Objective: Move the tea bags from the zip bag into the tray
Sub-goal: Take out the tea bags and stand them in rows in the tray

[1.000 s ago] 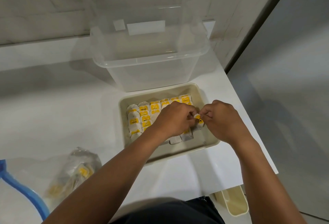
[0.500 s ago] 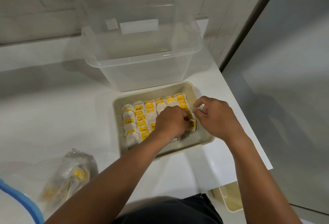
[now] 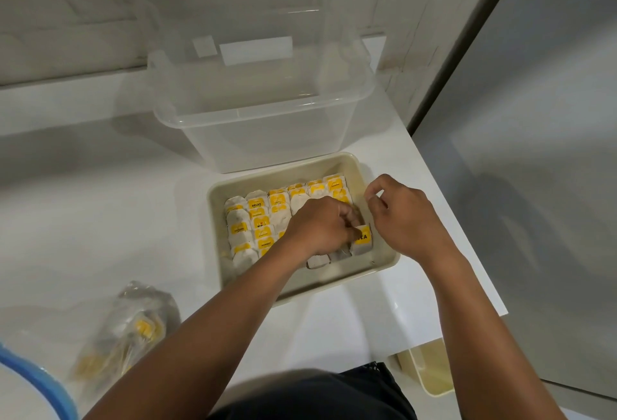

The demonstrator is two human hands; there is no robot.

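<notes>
White counter (image 3: 100,206) fills the left and centre of the frame, its right edge cutting diagonally down towards the lower right. Sitting on it, centre frame, a beige tray (image 3: 384,262). Just behind that, towards the top, a clear plastic tub (image 3: 267,125), close to the tray's far rim. Down at lower left, well apart from the tray, a crumpled clear zip bag (image 3: 130,329) lies flat on the counter, yellow showing through it.

tray (image 3: 337,289): matt beige plastic | tea bags (image 3: 238,228): soft paper | bin (image 3: 267,119): clear glossy plastic | counter (image 3: 100,206): glossy white
</notes>
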